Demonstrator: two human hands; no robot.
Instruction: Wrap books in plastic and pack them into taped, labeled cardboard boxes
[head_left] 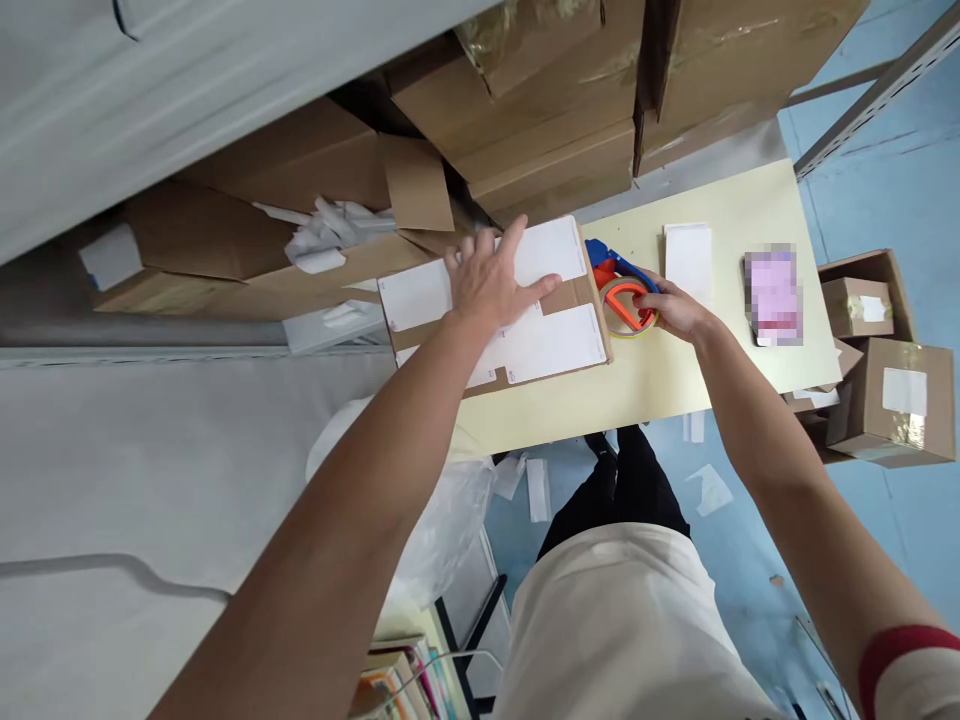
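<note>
While the left hand (pixel 487 281) spreads open on a white-labelled brown cardboard box (pixel 538 347) (long axis sideways) on the cream table (pixel 652 385), the right hand (pixel 677 308) grips a blue-and-orange tape dispenser (pixel 603 272) beside its right end.

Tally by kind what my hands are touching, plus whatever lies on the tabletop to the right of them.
Box: 1
Tape dispenser: 1
White stack: 1
Blurred pink item: 1
Total: 4
</note>
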